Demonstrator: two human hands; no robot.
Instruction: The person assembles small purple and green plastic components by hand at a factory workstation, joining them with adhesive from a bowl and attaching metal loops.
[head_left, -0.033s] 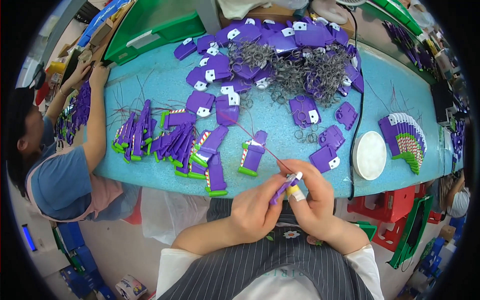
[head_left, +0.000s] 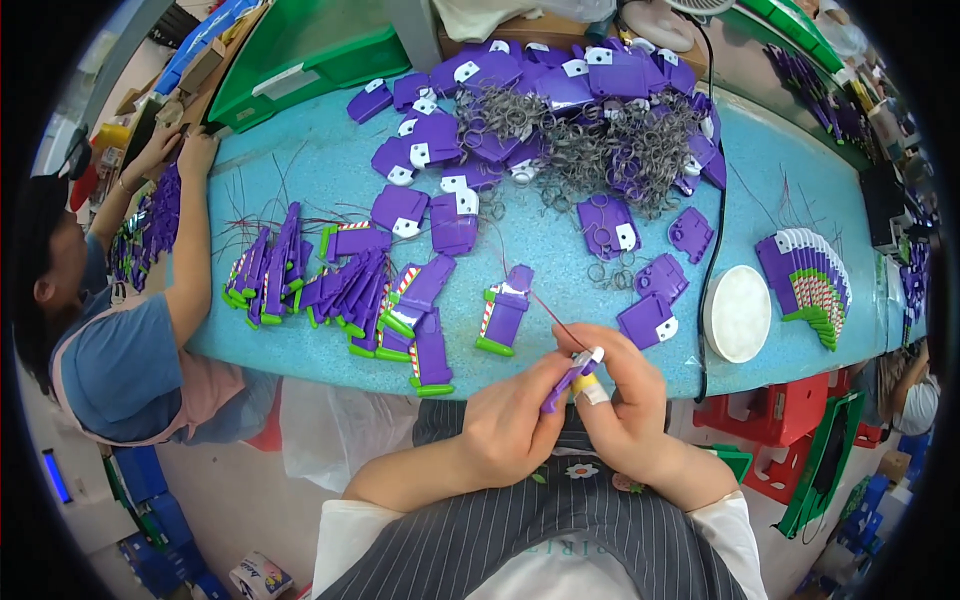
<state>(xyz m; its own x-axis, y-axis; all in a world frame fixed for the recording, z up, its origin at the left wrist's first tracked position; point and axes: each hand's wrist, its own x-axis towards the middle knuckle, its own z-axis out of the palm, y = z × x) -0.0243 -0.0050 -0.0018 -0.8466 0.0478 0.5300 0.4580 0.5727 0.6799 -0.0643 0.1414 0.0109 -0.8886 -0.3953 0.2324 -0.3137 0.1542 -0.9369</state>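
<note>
In front of my apron, my left hand [head_left: 510, 420] and my right hand [head_left: 625, 400] are both closed on a small purple plastic part [head_left: 560, 388] with a white end. Fingers cover most of it. From its top a thin red wire [head_left: 557, 318] runs up and left over the table. Round my right thumb is a yellow and white band [head_left: 590, 387]. Just beyond my hands lies a purple part with a green end and a red-striped strip [head_left: 505, 315]. Similar finished-looking parts [head_left: 345, 285] are heaped to its left, with wires trailing from them.
Purple plates with white corners [head_left: 490, 75] and a tangle of grey metal rings [head_left: 630, 145] cover the table's far middle. To the right are a round white dish [head_left: 738, 313], a black cable [head_left: 725, 200] and fanned parts [head_left: 810, 285]. A co-worker [head_left: 130, 330] works at left.
The wire's far stretch has swung and now looks thin and dark above the striped part, where it showed as a long red line. Both hands keep almost the same place and grip.
</note>
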